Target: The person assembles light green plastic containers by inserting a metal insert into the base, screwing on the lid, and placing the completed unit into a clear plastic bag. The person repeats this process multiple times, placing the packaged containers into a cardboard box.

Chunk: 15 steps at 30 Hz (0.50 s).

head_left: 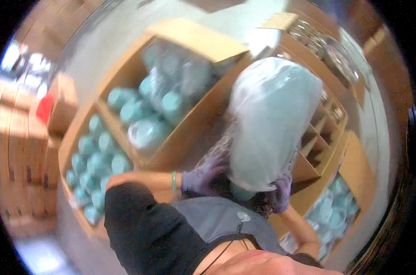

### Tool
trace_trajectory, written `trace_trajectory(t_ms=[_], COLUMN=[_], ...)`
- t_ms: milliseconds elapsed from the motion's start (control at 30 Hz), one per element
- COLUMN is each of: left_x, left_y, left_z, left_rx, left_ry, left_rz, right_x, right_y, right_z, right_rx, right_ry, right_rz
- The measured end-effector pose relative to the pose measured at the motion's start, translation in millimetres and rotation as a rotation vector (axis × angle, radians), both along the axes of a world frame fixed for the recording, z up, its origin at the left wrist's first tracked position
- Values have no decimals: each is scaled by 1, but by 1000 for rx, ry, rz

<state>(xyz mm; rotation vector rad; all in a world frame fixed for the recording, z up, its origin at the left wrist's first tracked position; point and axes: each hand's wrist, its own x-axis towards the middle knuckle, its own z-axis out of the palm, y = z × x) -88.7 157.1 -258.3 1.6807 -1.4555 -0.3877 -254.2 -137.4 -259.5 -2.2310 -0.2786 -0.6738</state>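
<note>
A big, puffed-out clear plastic bag (274, 119) with a pale teal tint stands upright in front of my body. Its lower end narrows between my two hands, both in purple gloves. My right hand (280, 192) grips the bag's lower right edge. At its lower left side is my left hand (205, 178), whose fingers are shadowed and blurred, so their hold is unclear. Just below the bag's end, a teal rounded piece (242, 192) shows between the hands; most of it is hidden.
An open carton (171, 144) at left holds teal cup-like pieces (173, 101), some in clear plastic. More such pieces fill a carton (82, 215) nearer me and another (359, 160) at right. Beyond the bag is a divided carton (329, 149). Stacked boxes (20, 151) stand far left.
</note>
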Motion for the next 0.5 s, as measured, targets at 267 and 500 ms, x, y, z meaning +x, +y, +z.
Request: trace_trajectory(t_ms=[267,500], left_x=[-11,10], left_y=[19,118], left_z=[59,173], left_rx=[-566,-909], left_ry=[640,870], left_rz=[375,816], right_x=[104,204], right_y=[88,192], right_z=[89,193], right_rx=[19,81], right_ry=[-263,-432], right_rz=[-162,162])
